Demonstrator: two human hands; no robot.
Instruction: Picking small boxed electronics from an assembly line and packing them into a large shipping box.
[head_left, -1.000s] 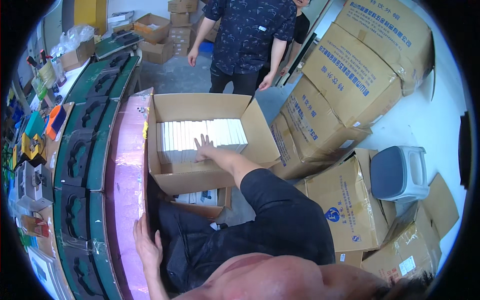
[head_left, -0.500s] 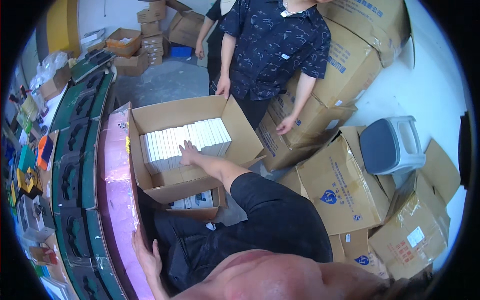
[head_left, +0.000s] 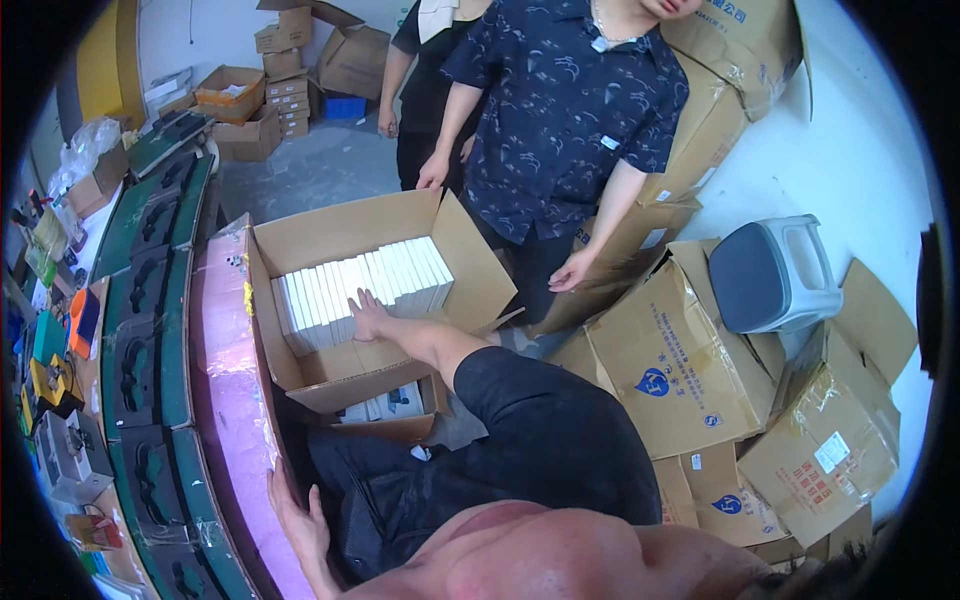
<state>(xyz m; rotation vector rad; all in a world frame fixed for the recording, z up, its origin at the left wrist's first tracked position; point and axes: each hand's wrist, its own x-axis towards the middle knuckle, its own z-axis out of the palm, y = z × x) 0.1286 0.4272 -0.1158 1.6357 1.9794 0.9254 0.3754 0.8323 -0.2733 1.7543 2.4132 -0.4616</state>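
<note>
My right hand [head_left: 368, 317] reaches into an open cardboard carton [head_left: 345, 218] and rests with spread fingers on the near side of a row of slim white boxes [head_left: 320, 285]. The boxes stand upright side by side, and bare carton floor shows nearest me. At the lower left, my left hand [head_left: 300, 520] lies with extended fingers against the edge of a pink-covered bench [head_left: 228, 370]. It holds nothing. A co-worker's hand [head_left: 433, 170] touches the carton's far rim, while their other hand [head_left: 572, 270] hangs beside it.
A second carton [head_left: 405, 428] with packages sits below the first. Large cartons [head_left: 665, 365] crowd the right side, with a grey-and-white step stool [head_left: 775, 275] on top. Left of me run green panels with black shaped inserts [head_left: 150, 360]. Another person [head_left: 430, 100] stands behind the co-worker.
The view has shifted slightly, and the co-workers appear more fully. My right hand stays on the white boxes and my left stays at the bench edge.
</note>
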